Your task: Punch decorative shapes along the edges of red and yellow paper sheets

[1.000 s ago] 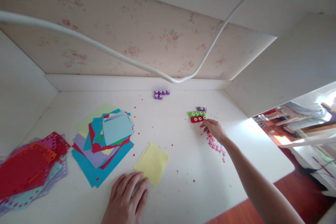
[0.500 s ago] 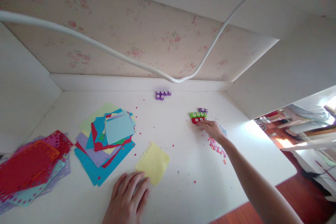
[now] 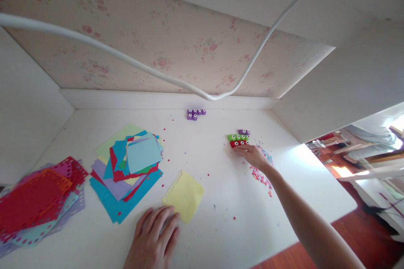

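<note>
My left hand lies palm down on the table, its fingers loosely spread and holding nothing. Its fingertips reach the lower left edge of a yellow paper sheet with a punched upper left edge. Away to the right, my right hand has its fingers together against the front of a row of red craft paper punches; its fingertips and thumb are partly hidden. Right behind these stand a row of green punches and a couple of purple punches. All have round white tops with dark centres.
Several more purple punches stand near the back wall. Coloured paper is stacked at the left, beside a pile of hole-edged sheets. Punched confetti lies by my right forearm. A white cable hangs across the front.
The red row has shifted very slightly back and left, along with my right hand. My left hand and the yellow sheet stay where they were.
</note>
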Demonstrator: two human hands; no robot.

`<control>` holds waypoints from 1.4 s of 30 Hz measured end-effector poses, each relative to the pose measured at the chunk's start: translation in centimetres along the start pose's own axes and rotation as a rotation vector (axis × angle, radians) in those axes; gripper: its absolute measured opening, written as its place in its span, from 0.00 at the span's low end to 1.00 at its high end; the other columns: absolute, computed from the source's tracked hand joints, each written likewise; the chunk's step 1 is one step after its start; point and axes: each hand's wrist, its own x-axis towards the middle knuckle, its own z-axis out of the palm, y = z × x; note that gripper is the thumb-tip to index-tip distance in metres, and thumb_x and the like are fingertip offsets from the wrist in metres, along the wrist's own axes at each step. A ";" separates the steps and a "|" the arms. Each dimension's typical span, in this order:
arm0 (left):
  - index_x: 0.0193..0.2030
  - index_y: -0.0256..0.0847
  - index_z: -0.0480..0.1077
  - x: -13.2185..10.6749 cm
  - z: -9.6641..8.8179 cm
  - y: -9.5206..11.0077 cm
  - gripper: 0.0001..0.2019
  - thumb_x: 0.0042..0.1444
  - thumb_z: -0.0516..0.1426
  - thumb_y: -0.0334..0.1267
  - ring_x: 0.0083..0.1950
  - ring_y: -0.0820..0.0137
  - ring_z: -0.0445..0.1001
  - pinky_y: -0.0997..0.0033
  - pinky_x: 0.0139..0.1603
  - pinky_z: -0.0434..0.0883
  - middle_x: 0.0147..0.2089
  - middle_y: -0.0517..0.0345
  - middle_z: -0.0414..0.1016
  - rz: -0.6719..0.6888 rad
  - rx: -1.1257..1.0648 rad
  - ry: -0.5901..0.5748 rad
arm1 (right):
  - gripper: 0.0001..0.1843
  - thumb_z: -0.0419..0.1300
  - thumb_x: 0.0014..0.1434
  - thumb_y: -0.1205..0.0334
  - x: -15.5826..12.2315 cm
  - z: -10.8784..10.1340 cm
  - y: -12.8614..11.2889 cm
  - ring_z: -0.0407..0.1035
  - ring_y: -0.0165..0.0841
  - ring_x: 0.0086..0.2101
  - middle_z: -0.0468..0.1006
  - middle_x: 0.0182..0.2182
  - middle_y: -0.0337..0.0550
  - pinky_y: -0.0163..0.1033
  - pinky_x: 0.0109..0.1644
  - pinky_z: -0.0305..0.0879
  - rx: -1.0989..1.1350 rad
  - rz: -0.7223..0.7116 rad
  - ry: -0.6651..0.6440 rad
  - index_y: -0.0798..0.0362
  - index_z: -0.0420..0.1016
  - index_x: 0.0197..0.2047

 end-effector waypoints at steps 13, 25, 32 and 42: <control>0.49 0.46 0.74 0.4 -0.4 0.7 0.12 0.60 0.55 0.36 0.51 0.66 0.74 0.61 0.64 0.53 0.49 0.59 0.79 -0.055 -0.050 0.051 | 0.15 0.55 0.62 0.54 1.1 2.8 -8.7 0.76 0.35 0.37 0.82 0.39 0.41 0.37 0.43 0.70 0.004 -0.256 -0.036 0.48 0.81 0.44; 0.54 0.48 0.71 1.0 -1.6 1.2 0.13 0.63 0.54 0.37 0.57 0.65 0.70 0.59 0.63 0.57 0.60 0.62 0.74 -0.101 -0.009 -0.085 | 0.19 0.53 0.65 0.64 12.5 8.9 -17.3 0.63 0.43 0.58 0.62 0.63 0.52 0.46 0.64 0.56 -0.123 -0.341 0.068 0.54 0.70 0.58; 0.50 0.48 0.73 1.2 -1.6 2.1 0.11 0.63 0.54 0.38 0.55 0.62 0.71 0.54 0.61 0.59 0.57 0.61 0.76 -0.185 -0.066 -0.039 | 0.14 0.56 0.63 0.61 10.5 8.2 -16.2 0.64 0.45 0.56 0.70 0.57 0.54 0.48 0.62 0.56 -0.026 -0.275 0.108 0.54 0.74 0.50; 0.46 0.46 0.74 4.5 -0.2 1.8 0.11 0.65 0.52 0.33 0.52 0.62 0.73 0.50 0.59 0.64 0.55 0.58 0.77 -0.186 -0.197 -0.031 | 0.20 0.64 0.55 0.48 -3.3 8.3 -14.9 0.77 0.38 0.40 0.83 0.40 0.43 0.42 0.46 0.72 0.522 -0.382 -0.322 0.49 0.80 0.47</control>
